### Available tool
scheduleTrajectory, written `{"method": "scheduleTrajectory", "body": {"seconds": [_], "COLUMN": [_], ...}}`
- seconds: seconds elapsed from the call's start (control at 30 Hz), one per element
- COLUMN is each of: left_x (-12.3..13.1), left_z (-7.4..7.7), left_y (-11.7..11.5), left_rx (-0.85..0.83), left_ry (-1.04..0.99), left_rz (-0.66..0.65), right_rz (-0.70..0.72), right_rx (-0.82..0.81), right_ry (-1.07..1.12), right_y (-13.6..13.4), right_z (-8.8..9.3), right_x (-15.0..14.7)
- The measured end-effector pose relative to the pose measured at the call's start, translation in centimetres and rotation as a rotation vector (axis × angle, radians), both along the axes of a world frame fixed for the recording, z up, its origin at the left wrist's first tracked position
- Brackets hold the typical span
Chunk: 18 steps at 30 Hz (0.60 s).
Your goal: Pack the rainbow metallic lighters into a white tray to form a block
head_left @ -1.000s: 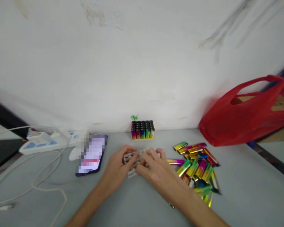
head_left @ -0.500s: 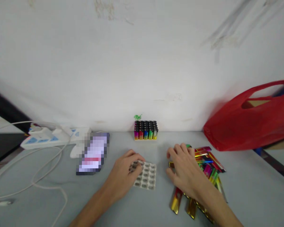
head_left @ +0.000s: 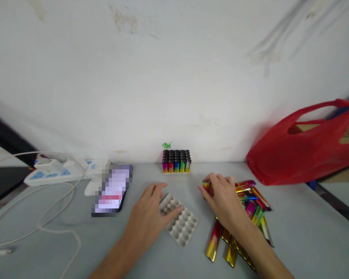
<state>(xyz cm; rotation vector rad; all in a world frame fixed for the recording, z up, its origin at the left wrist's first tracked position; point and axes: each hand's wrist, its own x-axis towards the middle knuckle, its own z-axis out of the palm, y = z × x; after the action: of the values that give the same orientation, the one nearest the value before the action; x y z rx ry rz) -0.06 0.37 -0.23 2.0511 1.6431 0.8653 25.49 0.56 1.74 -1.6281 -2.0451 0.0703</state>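
My left hand (head_left: 147,211) is at a pale grey tray (head_left: 184,224) with rows of small oval hollows. Its thumb lies across the top of the tray while the other fingers are by the far left edge, partly hidden. The tray sits at a slant. In my right hand (head_left: 221,195), thumb and fingers pinch a shiny lighter (head_left: 205,184), of which only a gold-coloured end shows. Beneath and beside that hand lies a loose pile of shiny lighters (head_left: 213,240) in red, gold, green, blue and purple.
Black-topped lighters (head_left: 177,162) stand in tight rows by the wall, a small green thing (head_left: 166,145) behind them. On the left are a phone (head_left: 113,190), a power strip (head_left: 61,170) and a looped white cable (head_left: 72,230). A red bag (head_left: 296,155) stands at the right.
The tray has turned clockwise under my left hand, whose fingers have spread. My right hand has closed on a lighter from the pile and lifted it slightly. The view has shifted a little.
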Motion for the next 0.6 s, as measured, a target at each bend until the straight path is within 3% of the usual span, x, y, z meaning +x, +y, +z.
{"method": "scheduleTrajectory", "body": {"seconds": [0.1, 0.27, 0.43, 0.6], "left_x": [0.0, 0.3, 0.7, 0.9], "left_z": [0.0, -0.7, -1.2, -0.5], "left_y": [-0.1, 0.0, -0.2, -0.8], "left_rx": [-0.077, -0.025, -0.082, -0.148], "left_ry": [0.011, -0.113, -0.196, -0.204], "left_rz": [-0.007, -0.133, -0.223, -0.252], "right_rz": [-0.037, 0.097, 0.211, 0.272], "right_rx": [-0.054, -0.400, -0.644, -0.824], "right_ry": [0.466, 1.171, 1.474, 1.609], "right_y": [-0.2, -0.3, -0.8, -1.5], "right_z": [-0.1, 0.3, 1.2, 1.1], "right_x": [-0.7, -1.7, -2.4, -2.5]}}
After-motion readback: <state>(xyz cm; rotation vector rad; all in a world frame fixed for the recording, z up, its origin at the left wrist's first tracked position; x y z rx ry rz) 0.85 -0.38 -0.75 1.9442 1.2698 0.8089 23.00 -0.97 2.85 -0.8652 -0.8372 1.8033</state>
